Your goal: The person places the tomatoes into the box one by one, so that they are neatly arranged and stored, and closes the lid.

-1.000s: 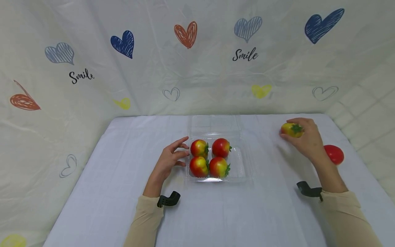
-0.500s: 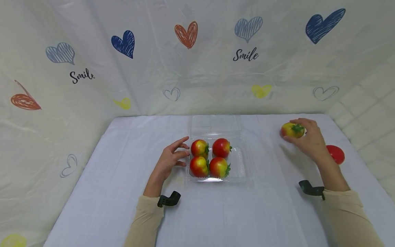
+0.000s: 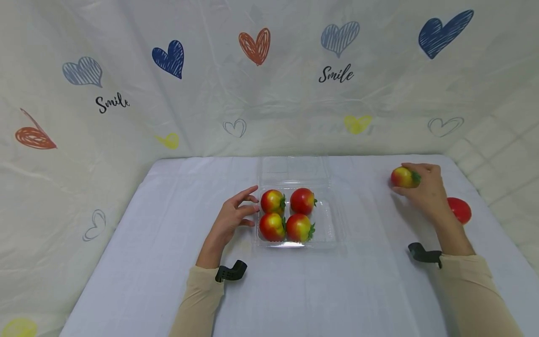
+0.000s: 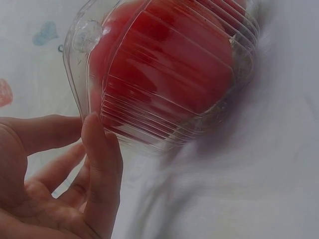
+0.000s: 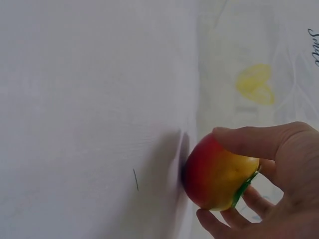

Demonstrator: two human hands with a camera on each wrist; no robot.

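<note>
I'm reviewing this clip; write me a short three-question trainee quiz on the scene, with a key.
1. How many fruits sit in the clear container?
2. What does the right hand hold?
A) a spoon
B) a red-and-yellow fruit
C) a cup
3. True or false: the container's lid is open.

Key: 1. Four. 2. B. 3. True.

I look forward and down from the head; close wrist views share its five-o'clock box (image 3: pixel 324 220) (left), three-o'clock fruit (image 3: pixel 403 178) (right).
</note>
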